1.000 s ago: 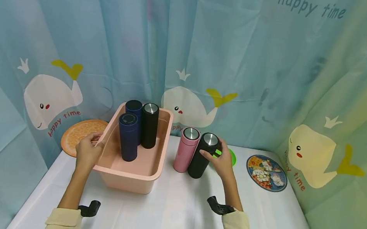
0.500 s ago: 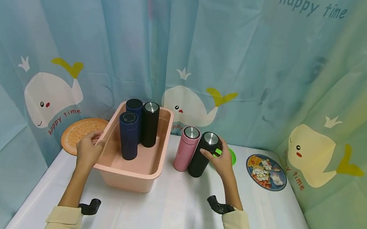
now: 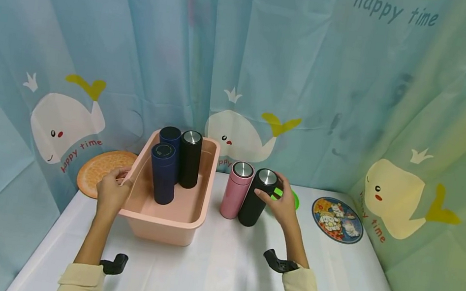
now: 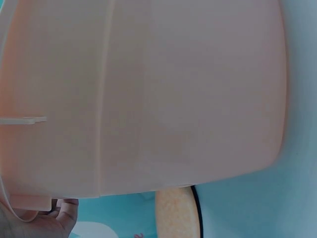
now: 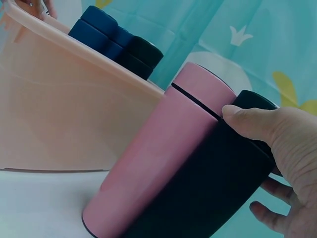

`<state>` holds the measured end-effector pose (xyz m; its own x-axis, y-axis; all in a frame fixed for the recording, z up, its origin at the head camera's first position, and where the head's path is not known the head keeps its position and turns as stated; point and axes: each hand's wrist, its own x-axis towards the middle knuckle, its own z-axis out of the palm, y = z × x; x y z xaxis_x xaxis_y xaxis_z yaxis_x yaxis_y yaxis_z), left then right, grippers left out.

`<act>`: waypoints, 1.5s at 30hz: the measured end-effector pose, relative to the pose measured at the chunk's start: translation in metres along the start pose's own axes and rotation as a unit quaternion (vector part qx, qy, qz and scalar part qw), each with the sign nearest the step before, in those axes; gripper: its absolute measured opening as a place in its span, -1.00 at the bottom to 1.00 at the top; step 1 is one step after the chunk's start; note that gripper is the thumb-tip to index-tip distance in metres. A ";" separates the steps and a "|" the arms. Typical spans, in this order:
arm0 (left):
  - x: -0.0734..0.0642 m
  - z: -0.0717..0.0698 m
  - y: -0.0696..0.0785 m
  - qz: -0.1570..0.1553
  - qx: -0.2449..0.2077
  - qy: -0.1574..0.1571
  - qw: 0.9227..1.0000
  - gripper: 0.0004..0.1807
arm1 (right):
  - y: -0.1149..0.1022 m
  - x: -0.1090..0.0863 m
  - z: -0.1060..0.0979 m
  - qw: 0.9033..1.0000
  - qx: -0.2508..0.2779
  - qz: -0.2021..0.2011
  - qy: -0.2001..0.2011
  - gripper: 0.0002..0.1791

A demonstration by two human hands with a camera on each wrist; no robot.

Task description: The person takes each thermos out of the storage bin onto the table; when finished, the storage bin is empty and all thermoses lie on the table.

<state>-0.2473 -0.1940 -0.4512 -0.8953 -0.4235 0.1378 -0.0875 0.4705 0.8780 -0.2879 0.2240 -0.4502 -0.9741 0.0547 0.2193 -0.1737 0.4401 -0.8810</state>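
Note:
A pink plastic tub [image 3: 162, 233] stands on the white table, left of centre. My left hand [image 3: 112, 194] grips its left rim; the left wrist view shows the tub's outer wall [image 4: 198, 89] with curled fingers [image 4: 67, 218] at the rim. Inside stand two navy thermos bottles, a front one [image 3: 163, 175] and a rear one [image 3: 170, 136], beside a black thermos [image 3: 189, 162]. To the tub's right, a pink thermos [image 3: 235, 195] stands on the table. Against it leans another black thermos [image 3: 252, 205], which my right hand [image 3: 281, 205] holds near the top, thumb in front [image 5: 242, 121].
Behind the right hand lies a bright green round object [image 3: 295, 200], partly hidden. An orange round mat [image 3: 99, 171] is behind the left hand. On the right lies a blue patterned round mat [image 3: 337, 221]. A whale-print curtain [image 3: 270, 71] closes off the back and sides.

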 end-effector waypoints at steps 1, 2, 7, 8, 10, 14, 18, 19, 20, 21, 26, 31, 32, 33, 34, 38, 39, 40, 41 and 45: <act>0.000 0.000 0.000 0.000 -0.001 0.000 1.000 -0.58 | -0.001 0.000 0.000 1.000 0.003 -0.002 0.000 -0.10; 0.000 0.000 0.000 0.000 -0.001 0.001 1.000 -0.58 | -0.001 0.000 0.000 1.000 0.005 -0.003 0.000 -0.10; -0.001 0.000 0.001 0.003 -0.002 0.003 1.000 -0.58 | -0.001 0.001 -0.002 1.000 0.005 -0.010 0.000 -0.11; -0.001 0.000 0.000 0.004 -0.001 0.003 1.000 -0.58 | -0.002 0.001 -0.002 1.000 0.004 -0.011 0.001 -0.12; -0.001 0.000 0.000 0.004 -0.001 0.001 1.000 -0.58 | -0.003 0.000 -0.003 1.000 0.003 -0.015 0.002 -0.12; -0.001 0.000 0.000 0.003 -0.004 -0.002 1.000 -0.58 | -0.009 0.000 -0.005 0.999 0.004 -0.030 0.011 -0.12; -0.001 0.000 -0.001 0.007 -0.001 -0.002 1.000 -0.58 | -0.016 0.001 -0.006 0.999 -0.002 -0.049 0.016 -0.12; 0.000 0.000 -0.001 0.008 -0.001 -0.002 1.000 -0.58 | -0.018 0.001 -0.007 0.998 -0.004 -0.053 0.016 -0.13; 0.000 0.000 -0.001 0.008 0.000 -0.002 1.000 -0.58 | -0.020 0.002 -0.007 0.998 -0.006 -0.058 0.016 -0.13; 0.000 0.000 -0.001 0.008 0.000 -0.002 1.000 -0.58 | -0.022 0.003 -0.007 0.998 -0.007 -0.062 0.015 -0.13; -0.001 0.000 -0.001 0.005 0.000 -0.002 1.000 -0.58 | -0.031 0.006 -0.009 0.997 -0.006 -0.081 0.013 -0.13; -0.001 0.000 -0.002 0.008 0.000 -0.003 1.000 -0.58 | -0.043 0.009 -0.010 0.995 -0.005 -0.099 0.020 -0.13; -0.001 0.000 -0.002 0.011 0.001 -0.002 1.000 -0.58 | -0.047 0.009 -0.009 0.994 -0.006 -0.103 0.021 -0.13; -0.001 0.001 -0.002 0.014 0.004 0.000 1.000 -0.59 | -0.051 0.009 -0.009 0.994 -0.007 -0.109 0.023 -0.13; -0.001 0.001 -0.002 0.017 0.006 0.003 1.000 -0.59 | -0.057 0.008 -0.009 0.993 -0.007 -0.116 0.024 -0.13; -0.001 0.001 -0.002 0.028 0.012 0.009 1.000 -0.60 | -0.092 0.001 -0.009 0.987 -0.005 -0.158 0.026 -0.18; -0.001 0.001 -0.002 0.028 0.011 0.009 0.999 -0.60 | -0.101 -0.001 -0.009 0.985 -0.001 -0.170 0.026 -0.19; -0.001 0.001 -0.002 0.028 0.010 0.009 1.000 -0.60 | -0.109 -0.002 -0.008 0.983 0.001 -0.181 0.026 -0.21; -0.001 0.001 -0.002 0.027 0.009 0.009 1.000 -0.60 | -0.115 -0.003 -0.007 0.981 0.002 -0.191 0.027 -0.22; -0.002 0.000 -0.002 0.023 0.006 0.006 1.000 -0.60 | -0.131 -0.001 0.000 0.974 0.016 -0.224 0.022 -0.25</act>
<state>-0.2454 -0.1939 -0.4531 -0.8929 -0.4109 0.1841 -0.0514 0.4991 0.8650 -0.2645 0.1661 -0.3351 -0.7926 -0.0978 0.6018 -0.5850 0.4004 -0.7053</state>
